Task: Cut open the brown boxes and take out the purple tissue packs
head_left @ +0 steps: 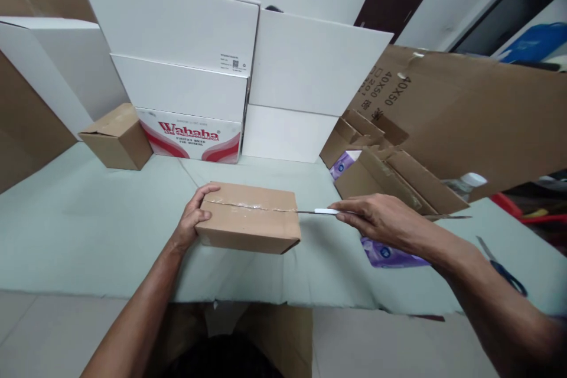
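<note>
A closed brown cardboard box point(248, 224) lies on the pale green cloth in front of me, with a taped seam along its top. My left hand point(195, 215) grips the box's left end, thumb on top and fingers round the far side. In my right hand point(372, 215), closed fingers hold a thin knife point(325, 211) with a white part near my fingertips. Its narrow dark blade points left and meets the right end of the seam; how deep the tip sits cannot be made out. Below my right hand lies a purple packet point(390, 253), partly hidden by my forearm.
White Wahaha cartons point(190, 136) stand along the back. A small brown box point(117, 139) is at back left. On the right are an open brown carton point(390, 177), a clear bottle point(465, 184) with a white cap, and dark-handled scissors point(505, 271) near the table edge.
</note>
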Tool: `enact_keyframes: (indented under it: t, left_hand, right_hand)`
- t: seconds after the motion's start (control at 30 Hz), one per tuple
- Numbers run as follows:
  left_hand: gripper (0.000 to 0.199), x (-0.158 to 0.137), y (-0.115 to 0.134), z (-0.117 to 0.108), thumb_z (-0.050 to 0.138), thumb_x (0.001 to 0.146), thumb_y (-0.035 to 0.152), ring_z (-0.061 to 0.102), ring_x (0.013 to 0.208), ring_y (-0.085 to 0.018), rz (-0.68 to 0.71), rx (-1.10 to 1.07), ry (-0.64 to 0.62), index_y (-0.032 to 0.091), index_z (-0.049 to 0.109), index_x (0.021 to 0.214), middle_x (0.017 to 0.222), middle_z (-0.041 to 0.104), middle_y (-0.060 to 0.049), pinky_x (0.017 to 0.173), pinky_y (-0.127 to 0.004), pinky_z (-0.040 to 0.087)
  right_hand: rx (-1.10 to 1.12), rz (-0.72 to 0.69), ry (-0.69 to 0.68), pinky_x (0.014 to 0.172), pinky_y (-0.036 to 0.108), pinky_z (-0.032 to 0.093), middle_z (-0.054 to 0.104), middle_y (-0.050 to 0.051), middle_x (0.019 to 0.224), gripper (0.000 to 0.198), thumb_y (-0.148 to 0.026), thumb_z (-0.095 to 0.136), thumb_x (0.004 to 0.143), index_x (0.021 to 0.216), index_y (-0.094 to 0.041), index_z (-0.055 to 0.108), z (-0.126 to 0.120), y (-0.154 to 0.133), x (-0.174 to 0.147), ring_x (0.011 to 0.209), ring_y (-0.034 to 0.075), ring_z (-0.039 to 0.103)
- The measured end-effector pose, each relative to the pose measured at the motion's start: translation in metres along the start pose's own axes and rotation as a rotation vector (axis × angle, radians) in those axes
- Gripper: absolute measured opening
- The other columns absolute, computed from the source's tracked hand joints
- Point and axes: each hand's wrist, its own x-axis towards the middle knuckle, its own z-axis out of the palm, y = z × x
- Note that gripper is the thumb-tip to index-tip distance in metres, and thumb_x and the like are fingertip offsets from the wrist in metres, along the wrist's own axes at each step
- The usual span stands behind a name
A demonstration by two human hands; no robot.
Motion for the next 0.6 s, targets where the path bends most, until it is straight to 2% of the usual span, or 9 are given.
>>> enact_keyframes:
  t: [0.1, 0.2, 0.37, 0.47, 0.6]
  left_hand:
    - [0.068, 0.0, 0.0, 0.0, 0.065, 0.057, 0.034, 0.061, 0.105, -0.032, -0.004, -0.011, 0.008, 0.021, 0.068, 0.123, 0.12, 0.069, -0.007, 0.086, -0.037, 0.049]
    - [0.072, -0.001, 0.002, 0.002, 0.066, 0.056, 0.035, 0.061, 0.113, -0.035, -0.012, -0.007, 0.032, 0.02, 0.068, 0.127, 0.125, 0.069, -0.008, 0.094, -0.041, 0.049]
    - [0.082, -0.006, 0.008, 0.003, 0.073, 0.063, 0.036, 0.051, 0.138, -0.037, 0.007, 0.052, 0.082, 0.021, 0.06, 0.143, 0.147, 0.062, -0.009, 0.113, -0.044, 0.043]
    - [0.078, -0.015, 0.011, 0.0, 0.077, 0.074, 0.041, 0.047, 0.146, -0.036, 0.061, 0.148, 0.122, 0.024, 0.056, 0.147, 0.155, 0.056, -0.009, 0.118, -0.044, 0.04]
    - [0.073, -0.032, 0.018, -0.004, 0.077, 0.082, 0.05, 0.053, 0.141, -0.036, 0.06, 0.27, 0.131, 0.021, 0.057, 0.146, 0.151, 0.059, -0.013, 0.116, -0.045, 0.044]
  right_hand:
    - [0.161, 0.17, 0.017, 0.077, 0.039, 0.056, 0.082, 0.012, 0.108, 0.046, -0.045, 0.044, 0.102, 0.12, -0.019, 0.078, 0.022, 0.009, -0.019, 0.09, 0.028, 0.077]
    - [0.184, 0.359, 0.113, 0.081, 0.04, 0.057, 0.081, 0.013, 0.114, 0.046, -0.042, 0.043, 0.101, 0.122, -0.017, 0.076, 0.067, 0.007, -0.029, 0.098, 0.03, 0.077]
    - [0.081, 0.462, 0.165, 0.074, 0.031, 0.052, 0.08, 0.012, 0.108, 0.034, -0.025, 0.048, 0.097, 0.118, -0.016, 0.074, 0.146, -0.014, -0.022, 0.091, 0.023, 0.074]
    - [0.048, 0.498, 0.2, 0.076, 0.03, 0.047, 0.078, 0.013, 0.106, 0.03, -0.025, 0.049, 0.099, 0.114, -0.015, 0.072, 0.169, -0.023, -0.011, 0.092, 0.022, 0.071]
    - [0.052, 0.522, 0.232, 0.084, 0.034, 0.043, 0.075, 0.015, 0.106, 0.028, -0.025, 0.05, 0.1, 0.111, -0.013, 0.073, 0.178, -0.027, -0.003, 0.1, 0.025, 0.067]
